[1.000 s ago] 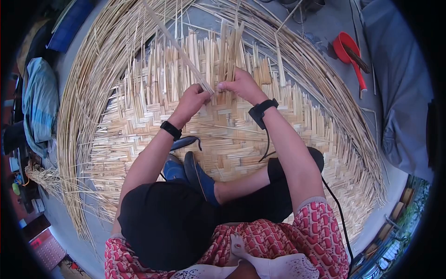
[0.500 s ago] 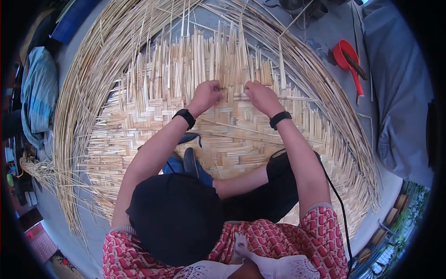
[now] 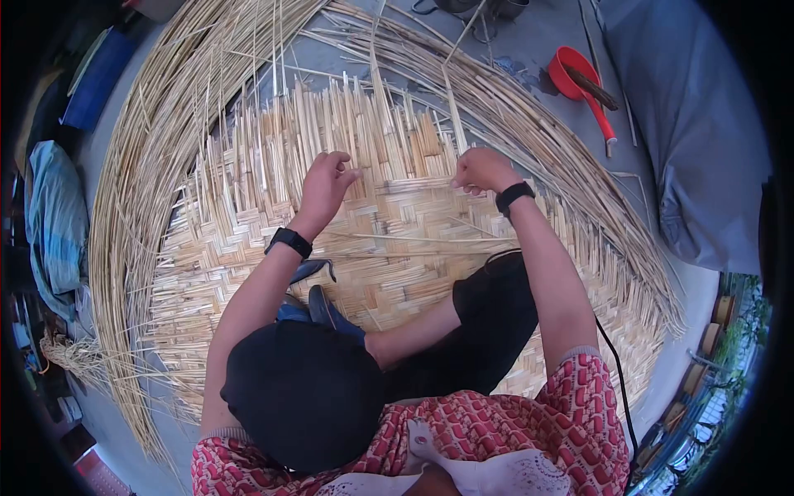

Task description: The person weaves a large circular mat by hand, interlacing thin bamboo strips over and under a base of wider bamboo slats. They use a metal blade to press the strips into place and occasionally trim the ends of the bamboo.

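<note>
A large round mat of woven split straw (image 3: 397,211) lies under the seated person, its upper part ending in loose upright strips (image 3: 302,124). Over the left part of those strips is my left hand (image 3: 328,186), raised, fingers apart and curled, holding nothing visible. My right hand (image 3: 484,172) is at the weave's upper right, with its fingers pinched near the end of a pale crosswise strip (image 3: 413,183); what lies between the fingertips is too small to name. Long loose strips (image 3: 413,240) lie across the mat below the hands. Both wrists wear black bands.
Bundles of long straw (image 3: 136,174) curve round the mat on the left and upper right. A red scoop (image 3: 579,83) with a dark stick is at the upper right, beside a grey cover (image 3: 686,124). A blue cloth bundle (image 3: 59,219) sits at the left.
The view has shifted. My left hand has moved away from my right hand and its fingers have spread; my right hand has moved right, toward the end of the crosswise strip.
</note>
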The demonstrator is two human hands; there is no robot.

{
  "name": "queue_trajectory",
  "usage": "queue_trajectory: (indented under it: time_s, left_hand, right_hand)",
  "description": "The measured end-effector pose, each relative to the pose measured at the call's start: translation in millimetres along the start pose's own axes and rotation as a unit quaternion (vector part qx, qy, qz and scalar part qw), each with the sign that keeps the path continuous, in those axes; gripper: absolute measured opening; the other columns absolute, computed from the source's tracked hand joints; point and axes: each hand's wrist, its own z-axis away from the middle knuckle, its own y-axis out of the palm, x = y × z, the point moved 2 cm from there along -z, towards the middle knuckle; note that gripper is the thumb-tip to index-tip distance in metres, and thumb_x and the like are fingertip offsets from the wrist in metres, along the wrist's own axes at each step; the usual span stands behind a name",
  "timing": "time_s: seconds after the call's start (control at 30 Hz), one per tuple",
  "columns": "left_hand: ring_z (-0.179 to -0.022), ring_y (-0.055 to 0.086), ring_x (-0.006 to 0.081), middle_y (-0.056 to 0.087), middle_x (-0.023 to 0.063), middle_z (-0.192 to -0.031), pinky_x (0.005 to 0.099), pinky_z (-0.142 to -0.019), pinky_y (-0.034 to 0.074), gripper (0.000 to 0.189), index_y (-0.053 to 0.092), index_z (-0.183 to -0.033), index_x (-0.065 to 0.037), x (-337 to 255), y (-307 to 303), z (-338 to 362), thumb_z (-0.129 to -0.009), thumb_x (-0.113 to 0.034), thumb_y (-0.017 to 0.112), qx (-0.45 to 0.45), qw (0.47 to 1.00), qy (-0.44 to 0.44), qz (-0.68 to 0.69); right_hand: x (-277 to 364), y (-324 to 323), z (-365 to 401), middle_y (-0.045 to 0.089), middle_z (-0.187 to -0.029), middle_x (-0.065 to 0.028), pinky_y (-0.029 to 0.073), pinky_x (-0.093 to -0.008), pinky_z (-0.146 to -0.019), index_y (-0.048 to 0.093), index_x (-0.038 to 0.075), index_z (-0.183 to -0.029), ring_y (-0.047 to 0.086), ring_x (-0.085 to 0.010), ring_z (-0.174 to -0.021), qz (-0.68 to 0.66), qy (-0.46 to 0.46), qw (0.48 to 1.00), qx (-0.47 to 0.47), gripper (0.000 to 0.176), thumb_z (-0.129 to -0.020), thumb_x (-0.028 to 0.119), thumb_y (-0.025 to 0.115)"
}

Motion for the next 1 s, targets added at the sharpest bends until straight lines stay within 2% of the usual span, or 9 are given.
queue_trajectory:
  time_s: [0.1, 0.17, 0.23, 0.27, 0.37, 0.63, 0.7, 0.8, 1.0]
  left_hand:
    - [-0.082, 0.059, 0.0316, 0.055, 0.0159, -0.098, 0.0428, -0.076, 0.051, 0.056, 0.059, -0.117, 0.003, -50, 59, 12, -0.080, -0.033, 0.079, -0.011, 0.933, 0.270, -0.239]
    - [-0.082, 0.059, 0.0348, 0.055, 0.0168, -0.089, 0.0465, -0.076, 0.050, 0.043, 0.060, -0.105, 0.004, -57, 71, 8, -0.087, -0.033, 0.073, 0.011, 0.925, 0.289, -0.245]
    - [-0.078, 0.059, 0.0360, 0.056, 0.0176, -0.079, 0.0454, -0.074, 0.051, 0.039, 0.061, -0.093, 0.005, -51, 55, -7, -0.096, -0.034, 0.062, 0.013, 0.949, 0.259, -0.176]
    - [-0.072, 0.062, 0.0315, 0.059, 0.0173, -0.074, 0.0418, -0.070, 0.051, 0.044, 0.064, -0.091, 0.005, -34, 51, -17, -0.103, -0.035, 0.051, -0.001, 0.991, 0.096, -0.092]
    - [-0.069, 0.064, 0.0250, 0.065, 0.0161, -0.079, 0.0373, -0.068, 0.052, 0.046, 0.067, -0.096, 0.005, -32, 41, -11, -0.104, -0.037, 0.050, 0.040, 0.996, -0.009, 0.076]
    - [-0.072, 0.064, 0.0181, 0.066, 0.0119, -0.079, 0.0327, -0.066, 0.052, 0.046, 0.071, -0.099, 0.002, -38, 33, -2, -0.106, -0.036, 0.046, 0.057, 0.994, 0.039, 0.083]
    - [-0.075, 0.065, 0.0166, 0.067, 0.0113, -0.081, 0.0315, -0.067, 0.053, 0.048, 0.072, -0.098, 0.002, -40, 31, -2, -0.106, -0.038, 0.045, 0.077, 0.990, 0.025, 0.115]
    - [-0.076, 0.065, 0.0154, 0.068, 0.0103, -0.081, 0.0303, -0.067, 0.055, 0.050, 0.072, -0.098, 0.001, -35, 26, -8, -0.107, -0.039, 0.044, 0.091, 0.979, -0.018, 0.184]
    - [-0.069, 0.064, 0.0154, 0.065, 0.0076, -0.077, 0.0292, -0.068, 0.055, 0.053, 0.070, -0.100, 0.002, -25, 34, -18, -0.106, -0.044, 0.044, 0.055, 0.973, -0.063, 0.213]
  right_hand:
    - [29, -30, 62, 0.073, -0.089, -0.0096, 0.055, -0.0239, -0.063, 0.062, 0.003, -0.118, 0.070, -0.0135, -0.073, -0.255, -0.087, 0.960, 0.070, 0.036, -0.092, 0.028, 0.070]
    - [45, -43, 87, 0.072, -0.092, -0.0085, 0.054, -0.0231, -0.062, 0.057, 0.003, -0.128, 0.070, -0.0122, -0.076, -0.344, -0.151, 0.921, 0.102, 0.041, -0.096, 0.027, 0.067]
    - [36, -59, 90, 0.071, -0.094, -0.0091, 0.054, -0.0238, -0.065, 0.050, 0.007, -0.139, 0.069, -0.0123, -0.079, -0.526, -0.208, 0.813, 0.135, 0.045, -0.100, 0.027, 0.061]
    - [23, -54, 68, 0.070, -0.094, -0.0071, 0.053, -0.0248, -0.066, 0.057, 0.008, -0.132, 0.067, -0.0113, -0.081, -0.512, -0.179, 0.839, 0.049, 0.035, -0.101, 0.024, 0.057]
    - [-17, 6, -32, 0.071, -0.098, -0.0080, 0.055, -0.0322, -0.077, 0.064, 0.005, -0.124, 0.068, -0.0152, -0.085, -0.323, -0.140, 0.936, -0.028, 0.029, -0.100, 0.019, 0.054]
    - [19, 31, -83, 0.069, -0.104, -0.0163, 0.053, -0.0318, -0.075, 0.063, -0.003, -0.115, 0.066, -0.0226, -0.093, -0.260, -0.180, 0.943, -0.102, 0.028, -0.093, 0.014, 0.057]
    - [42, 18, -51, 0.064, -0.101, -0.0068, 0.050, -0.0291, -0.077, 0.057, 0.000, -0.120, 0.060, -0.0139, -0.094, -0.334, -0.067, 0.937, -0.070, 0.035, -0.092, 0.020, 0.063]
    - [48, 11, -60, 0.064, -0.101, -0.0061, 0.049, -0.0293, -0.079, 0.053, 0.001, -0.128, 0.059, -0.0136, -0.095, -0.271, -0.041, 0.961, -0.034, 0.049, -0.089, 0.027, 0.068]
    - [42, 6, -37, 0.066, -0.106, -0.0014, 0.048, -0.0289, -0.085, 0.059, 0.005, -0.127, 0.061, -0.0120, -0.097, -0.374, -0.128, 0.918, -0.021, 0.045, -0.088, 0.023, 0.073]
